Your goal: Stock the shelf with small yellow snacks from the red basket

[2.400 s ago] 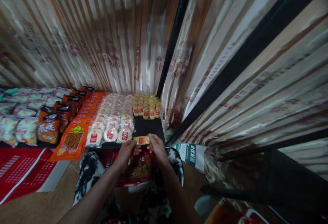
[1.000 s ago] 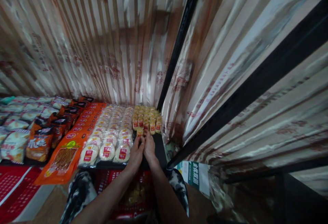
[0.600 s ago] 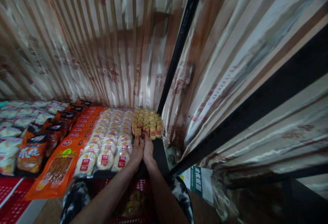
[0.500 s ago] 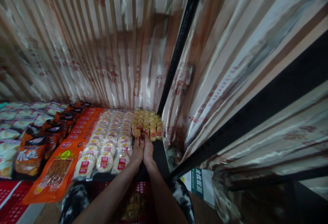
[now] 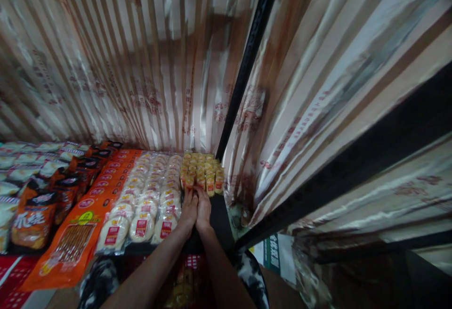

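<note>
Small yellow snack packs [image 5: 210, 184] with red labels stand in tight rows at the shelf's right end. My left hand [image 5: 189, 209] reaches to the front of these rows, its fingers closed at the base of a front pack. Close beside it, my right hand [image 5: 203, 207] has its fingers drawn together against the front of the same group. The fingertips are partly hidden and dim. Left of my hands lie clear-wrapped round white cakes [image 5: 141, 228] with red labels, in three overlapping columns.
Orange packets of brown sticks [image 5: 76, 240], orange-black bags [image 5: 34, 222] and white bags [image 5: 9, 203] fill the left. A black post [image 5: 243, 73] stands behind the packs, and a black bar [image 5: 318, 172] slants at right. Below my arms is a red crate [image 5: 192, 261] with yellow packs.
The yellow pack at my left fingertips, tilted toward me before, now stands more upright against its row. Both hands stay close together. The view has shifted slightly.
</note>
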A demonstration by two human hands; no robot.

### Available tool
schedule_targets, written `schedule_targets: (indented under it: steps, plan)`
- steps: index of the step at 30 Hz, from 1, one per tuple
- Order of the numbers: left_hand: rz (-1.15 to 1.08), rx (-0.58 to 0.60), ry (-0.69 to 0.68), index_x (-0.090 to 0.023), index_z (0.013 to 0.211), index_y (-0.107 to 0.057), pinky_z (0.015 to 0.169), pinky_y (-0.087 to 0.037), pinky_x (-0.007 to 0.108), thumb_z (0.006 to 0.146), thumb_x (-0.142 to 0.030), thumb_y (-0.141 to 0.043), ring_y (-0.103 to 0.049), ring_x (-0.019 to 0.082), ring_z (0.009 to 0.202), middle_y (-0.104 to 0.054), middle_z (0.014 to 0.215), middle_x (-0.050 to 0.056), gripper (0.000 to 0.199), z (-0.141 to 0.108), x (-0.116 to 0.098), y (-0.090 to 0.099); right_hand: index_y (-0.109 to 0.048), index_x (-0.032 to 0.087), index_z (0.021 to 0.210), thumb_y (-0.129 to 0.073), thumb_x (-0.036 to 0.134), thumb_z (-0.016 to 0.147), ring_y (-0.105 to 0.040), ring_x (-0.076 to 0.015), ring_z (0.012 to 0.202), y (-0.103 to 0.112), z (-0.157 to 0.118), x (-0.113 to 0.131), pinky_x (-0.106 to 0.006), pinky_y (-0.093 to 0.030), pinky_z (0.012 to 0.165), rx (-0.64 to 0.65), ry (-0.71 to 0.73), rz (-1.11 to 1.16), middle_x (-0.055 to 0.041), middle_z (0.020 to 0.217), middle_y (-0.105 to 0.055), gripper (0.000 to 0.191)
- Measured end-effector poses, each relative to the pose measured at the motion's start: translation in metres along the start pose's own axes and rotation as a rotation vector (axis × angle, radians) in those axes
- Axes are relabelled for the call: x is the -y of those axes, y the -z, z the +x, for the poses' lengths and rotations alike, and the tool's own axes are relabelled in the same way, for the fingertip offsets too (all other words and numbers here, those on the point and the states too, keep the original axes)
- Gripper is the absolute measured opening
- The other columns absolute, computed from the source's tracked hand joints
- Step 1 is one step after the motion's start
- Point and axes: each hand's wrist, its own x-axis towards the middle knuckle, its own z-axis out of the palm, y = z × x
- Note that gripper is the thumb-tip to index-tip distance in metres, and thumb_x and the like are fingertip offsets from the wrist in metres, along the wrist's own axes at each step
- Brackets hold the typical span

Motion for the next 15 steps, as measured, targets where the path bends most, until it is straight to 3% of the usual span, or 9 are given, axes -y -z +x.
schedule_targets:
  steps: [3, 7, 12, 15]
  plan:
    - [0.045, -0.049, 0.022, -0.015, 0.118, -0.055, 0.114, -0.014, 0.036, 0.080, -0.014, -0.047, -0.021, 0.021, 0.137, -0.038, 0.143, 0.010, 0.038, 0.000, 0.001, 0.000, -0.063, 0.020, 0.108, -0.037, 0.013, 0.079, -0.053, -0.0171, 0.109, 0.002, -0.006, -0.001, -0.033, -0.040, 0.097, -0.079, 0.071, -0.019, -0.0079, 0.114, -0.061, 0.039]
    - [0.112, -0.032, 0.041, -0.012, 0.130, -0.044, 0.114, -0.012, 0.031, 0.085, -0.016, -0.042, -0.020, 0.018, 0.138, -0.027, 0.149, 0.009, 0.045, -0.001, 0.000, -0.001, -0.064, 0.018, 0.108, -0.041, 0.016, 0.080, -0.051, -0.0204, 0.107, 0.002, -0.009, -0.007, -0.036, -0.041, 0.095, -0.217, 0.014, -0.116, -0.0116, 0.112, -0.058, 0.036]
    - [0.107, 0.002, 0.086, -0.011, 0.134, -0.039, 0.114, -0.012, 0.030, 0.088, -0.016, -0.037, -0.018, 0.016, 0.138, -0.024, 0.149, 0.008, 0.046, 0.000, 0.000, -0.002, -0.060, 0.018, 0.117, -0.038, 0.015, 0.082, -0.048, -0.0191, 0.111, 0.001, -0.007, -0.010, -0.034, -0.039, 0.099, -0.124, 0.068, -0.117, -0.0097, 0.118, -0.058, 0.042]
    - [0.108, 0.012, 0.062, -0.009, 0.134, -0.040, 0.114, -0.015, 0.032, 0.089, -0.017, -0.036, -0.021, 0.017, 0.138, -0.026, 0.149, 0.010, 0.046, 0.002, 0.005, 0.002, -0.059, 0.019, 0.119, -0.036, 0.014, 0.083, -0.046, -0.0190, 0.113, 0.003, -0.009, -0.007, -0.035, -0.038, 0.099, -0.138, 0.095, -0.153, -0.0090, 0.121, -0.056, 0.043]
